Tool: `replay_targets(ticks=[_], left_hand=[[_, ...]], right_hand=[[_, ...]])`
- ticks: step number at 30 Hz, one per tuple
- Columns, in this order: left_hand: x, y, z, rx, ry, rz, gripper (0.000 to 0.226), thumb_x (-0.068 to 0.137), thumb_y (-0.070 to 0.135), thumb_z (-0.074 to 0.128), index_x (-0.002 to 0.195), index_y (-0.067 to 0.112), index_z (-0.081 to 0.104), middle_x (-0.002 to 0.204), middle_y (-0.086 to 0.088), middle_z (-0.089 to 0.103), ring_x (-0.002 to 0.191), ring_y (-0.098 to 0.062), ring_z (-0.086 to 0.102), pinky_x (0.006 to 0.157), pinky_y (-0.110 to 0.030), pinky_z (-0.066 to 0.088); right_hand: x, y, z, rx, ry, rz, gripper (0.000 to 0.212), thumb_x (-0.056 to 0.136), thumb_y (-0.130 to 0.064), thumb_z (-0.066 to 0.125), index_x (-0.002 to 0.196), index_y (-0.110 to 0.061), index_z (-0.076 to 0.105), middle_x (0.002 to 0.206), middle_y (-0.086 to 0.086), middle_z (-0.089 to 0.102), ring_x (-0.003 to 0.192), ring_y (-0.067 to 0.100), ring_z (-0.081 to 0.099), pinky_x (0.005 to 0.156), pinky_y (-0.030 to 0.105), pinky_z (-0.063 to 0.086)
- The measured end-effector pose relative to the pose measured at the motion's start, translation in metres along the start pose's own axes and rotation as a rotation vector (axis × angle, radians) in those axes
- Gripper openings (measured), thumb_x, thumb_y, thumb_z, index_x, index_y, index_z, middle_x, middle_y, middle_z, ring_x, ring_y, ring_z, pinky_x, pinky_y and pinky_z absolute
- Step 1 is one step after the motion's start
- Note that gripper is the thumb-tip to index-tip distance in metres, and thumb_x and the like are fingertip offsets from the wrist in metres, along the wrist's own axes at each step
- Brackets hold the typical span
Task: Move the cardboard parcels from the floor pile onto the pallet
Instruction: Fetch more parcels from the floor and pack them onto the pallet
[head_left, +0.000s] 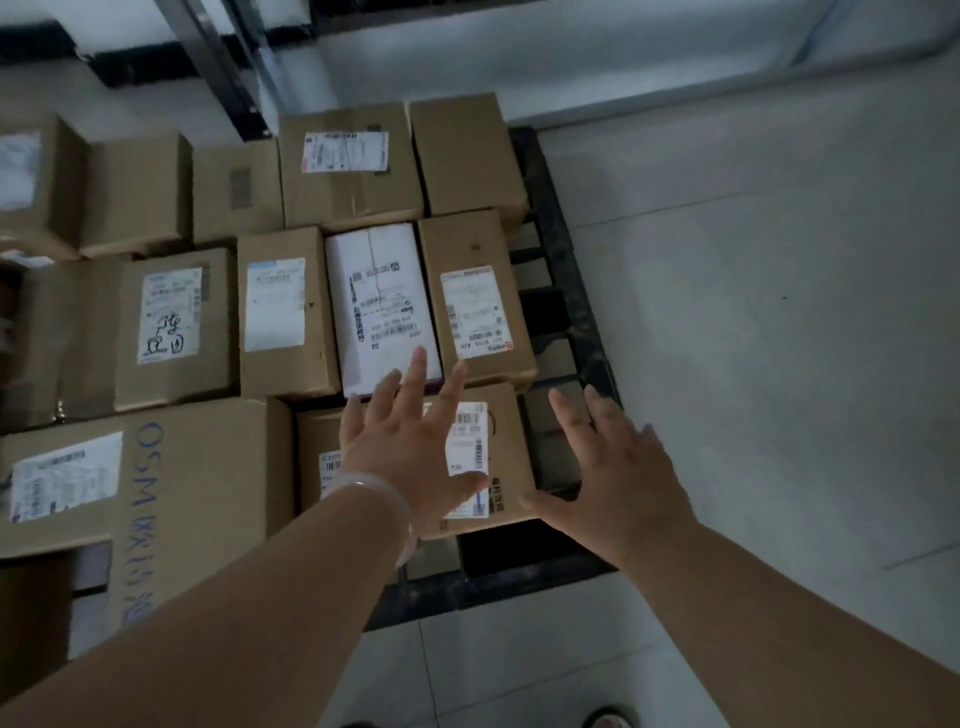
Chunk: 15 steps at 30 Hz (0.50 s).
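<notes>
Both hands are spread wide open, holding nothing. Left hand (410, 441) is flat over the labelled parcel (506, 447) at lower centre. Right hand (618, 467) is just off its right edge, can't tell if the thumb touches. The parcel sits on the black pallet (563, 249), other boxes (285, 312) packed left and above

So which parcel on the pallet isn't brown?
The white parcel in the middle row, just beyond the left hand; all the others are brown cardboard.

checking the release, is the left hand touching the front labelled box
Cannot tell. Head view: left hand spread over the front labelled box; from above neither contact nor gap shows.
</notes>
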<state>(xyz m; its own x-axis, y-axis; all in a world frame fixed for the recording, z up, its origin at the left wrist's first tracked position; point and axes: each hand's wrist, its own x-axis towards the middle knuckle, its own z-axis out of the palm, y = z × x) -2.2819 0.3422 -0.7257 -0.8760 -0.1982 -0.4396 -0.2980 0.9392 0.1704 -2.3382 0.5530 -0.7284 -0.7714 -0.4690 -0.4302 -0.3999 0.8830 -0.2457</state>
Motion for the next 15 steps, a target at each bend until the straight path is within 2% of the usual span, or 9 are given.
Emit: replay_targets(ticks=[4,8,10,13,15], left_hand=[[-0.022,0.044,-0.051,0.066,0.011,0.143,0.114,0.080,0.075,0.053,0.126,0.050,-0.049,0.152,0.008,-0.042,0.148,-0.025,-0.023,0.116,-0.054,-0.011],[-0.067,0.094,-0.069,0.128,-0.058,0.312,0.111,0.081,0.077,0.050,0.133,0.047,-0.044,0.154,0.005,-0.040,0.149,-0.027,-0.020,0.118,-0.054,-0.009],[-0.095,0.119,-0.069,0.161,-0.108,0.413,0.112,0.081,0.076,0.051,0.129,0.049,-0.046,0.155,0.004,-0.039,0.149,-0.027,-0.021,0.117,-0.053,-0.011],[-0.133,0.154,-0.067,0.211,-0.089,0.563,0.114,0.080,0.077,0.051,0.122,0.050,-0.051,0.157,0.005,-0.035,0.150,-0.026,-0.018,0.117,-0.054,-0.009],[-0.159,0.178,-0.065,0.269,-0.080,0.662,0.114,0.080,0.077,0.050,0.124,0.049,-0.052,0.156,0.005,-0.036,0.150,-0.027,-0.016,0.117,-0.054,-0.009]], right_hand=[[-0.054,0.007,-0.042,-0.016,0.005,0.091,0.113,0.072,-0.088,0.045,0.149,-0.044,-0.024,0.163,-0.003,-0.025,0.150,0.020,-0.022,0.122,0.049,-0.007],[-0.141,0.003,-0.052,0.051,0.042,0.213,0.116,0.071,-0.089,0.041,0.137,-0.045,-0.043,0.160,-0.006,-0.033,0.148,0.020,-0.028,0.119,0.046,-0.016],[-0.192,-0.001,-0.046,0.080,0.051,0.306,0.114,0.072,-0.089,0.041,0.127,-0.047,-0.049,0.153,-0.009,-0.041,0.145,0.018,-0.032,0.117,0.044,-0.020],[-0.263,-0.006,-0.038,0.159,0.121,0.483,0.116,0.073,-0.086,0.046,0.128,-0.046,-0.048,0.149,-0.010,-0.043,0.141,0.014,-0.036,0.115,0.041,-0.021],[-0.310,-0.009,-0.033,0.211,0.172,0.591,0.114,0.075,-0.084,0.046,0.127,-0.046,-0.048,0.150,-0.010,-0.042,0.141,0.013,-0.037,0.117,0.041,-0.021]])
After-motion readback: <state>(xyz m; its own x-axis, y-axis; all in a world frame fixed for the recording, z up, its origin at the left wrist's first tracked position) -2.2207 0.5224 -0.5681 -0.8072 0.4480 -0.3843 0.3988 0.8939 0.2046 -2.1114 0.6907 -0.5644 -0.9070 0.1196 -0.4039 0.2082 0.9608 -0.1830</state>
